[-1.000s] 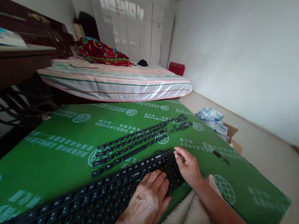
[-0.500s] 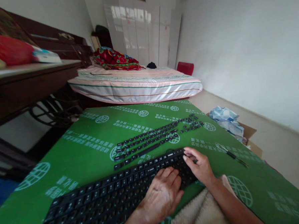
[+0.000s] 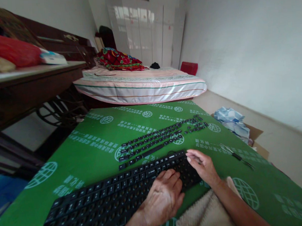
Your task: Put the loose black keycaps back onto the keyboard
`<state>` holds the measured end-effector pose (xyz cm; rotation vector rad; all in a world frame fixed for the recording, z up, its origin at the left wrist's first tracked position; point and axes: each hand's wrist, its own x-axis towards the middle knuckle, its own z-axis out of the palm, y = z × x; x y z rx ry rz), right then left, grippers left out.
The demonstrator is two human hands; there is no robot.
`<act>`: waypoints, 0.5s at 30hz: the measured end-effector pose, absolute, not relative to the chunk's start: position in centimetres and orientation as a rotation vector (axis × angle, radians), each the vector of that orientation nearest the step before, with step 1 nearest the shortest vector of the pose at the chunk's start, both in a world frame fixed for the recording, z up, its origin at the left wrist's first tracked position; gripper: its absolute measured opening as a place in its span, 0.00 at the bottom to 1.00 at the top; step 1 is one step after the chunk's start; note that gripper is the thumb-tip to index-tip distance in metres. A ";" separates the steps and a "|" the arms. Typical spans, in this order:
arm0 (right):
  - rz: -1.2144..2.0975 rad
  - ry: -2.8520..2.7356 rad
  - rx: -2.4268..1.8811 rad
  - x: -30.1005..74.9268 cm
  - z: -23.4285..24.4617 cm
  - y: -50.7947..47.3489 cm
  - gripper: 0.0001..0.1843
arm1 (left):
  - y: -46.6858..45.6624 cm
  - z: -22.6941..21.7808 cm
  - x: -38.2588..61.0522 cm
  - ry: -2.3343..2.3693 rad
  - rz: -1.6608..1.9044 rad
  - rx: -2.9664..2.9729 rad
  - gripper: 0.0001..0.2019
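A black keyboard (image 3: 95,202) lies slantwise on the green board, with many of its key sockets bare. My left hand (image 3: 164,190) rests over its right part, fingers bent down together; their tips and anything under them are hidden. At the keyboard's far right corner, my right hand (image 3: 202,164) has its thumb and fingers closed on the edge. Beyond the keyboard, loose black keycaps (image 3: 152,136) are laid out in several slanted rows. One long bar-shaped keycap (image 3: 152,150) lies in the nearest row.
A beige cloth (image 3: 207,213) lies by my right forearm. To the right is a thin tool with a black handle (image 3: 236,156). The green board (image 3: 91,129) reaches back to a bed (image 3: 139,90). A wooden table (image 3: 35,82) stands at left, a cardboard box (image 3: 255,134) at right.
The whole view has shifted slightly to the right. Both hands keep nearly the same places on the keyboard, and the keycap rows look unchanged.
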<state>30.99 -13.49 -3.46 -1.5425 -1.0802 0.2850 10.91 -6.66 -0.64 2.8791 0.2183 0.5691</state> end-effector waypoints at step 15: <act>0.352 -1.030 -1.536 31.0 -3.8 -13.1 0.15 | -6.1 -1.7 11.3 0.242 0.831 2.861 0.11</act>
